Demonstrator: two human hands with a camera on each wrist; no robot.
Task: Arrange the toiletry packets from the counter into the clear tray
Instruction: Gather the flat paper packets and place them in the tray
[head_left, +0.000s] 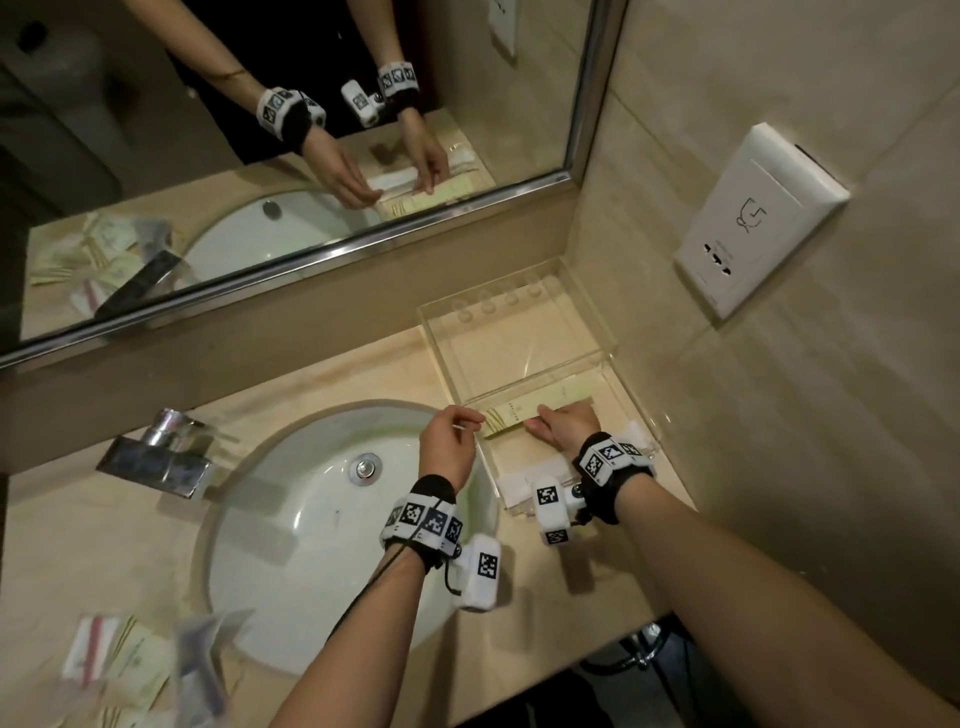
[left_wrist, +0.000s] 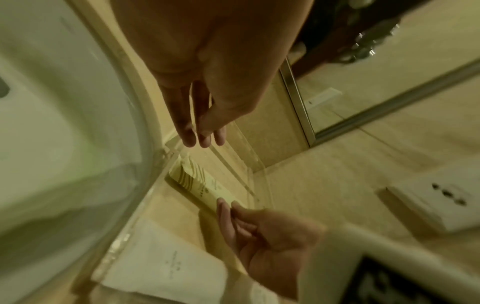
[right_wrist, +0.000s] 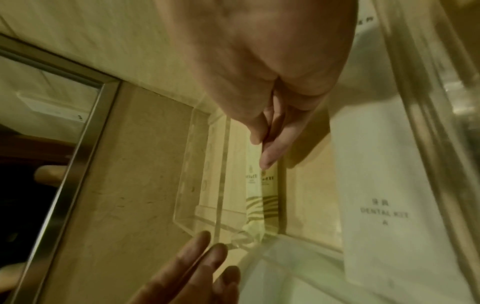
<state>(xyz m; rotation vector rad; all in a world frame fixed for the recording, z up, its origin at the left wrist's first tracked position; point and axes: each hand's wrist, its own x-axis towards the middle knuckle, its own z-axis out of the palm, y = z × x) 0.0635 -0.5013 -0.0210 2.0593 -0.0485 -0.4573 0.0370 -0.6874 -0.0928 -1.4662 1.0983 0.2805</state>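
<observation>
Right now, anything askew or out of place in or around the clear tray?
Nothing damaged or spilled. The yellow striped packet lies flat in the clear tray along its divider, right hand pinching it. The white dental kit packet lies in the near section. Loose packets sit scattered left of the sink. The left hand holds nothing.

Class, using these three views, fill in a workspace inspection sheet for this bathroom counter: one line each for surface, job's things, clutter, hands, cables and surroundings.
Surface: beige stone counter around a white sink.
Job's things: clear tray by the wall; striped yellow packet stands on edge inside; white dental kit packets lie at the tray's near end; loose packets wait left of the sink.
Clutter: nothing seen.
Hands: right hand pinches the yellow packet; left hand open at the tray's sink-side wall, contact unclear.
Cables: black cord from the left wristband.
Surroundings: mirror, faucet, wall socket.
</observation>
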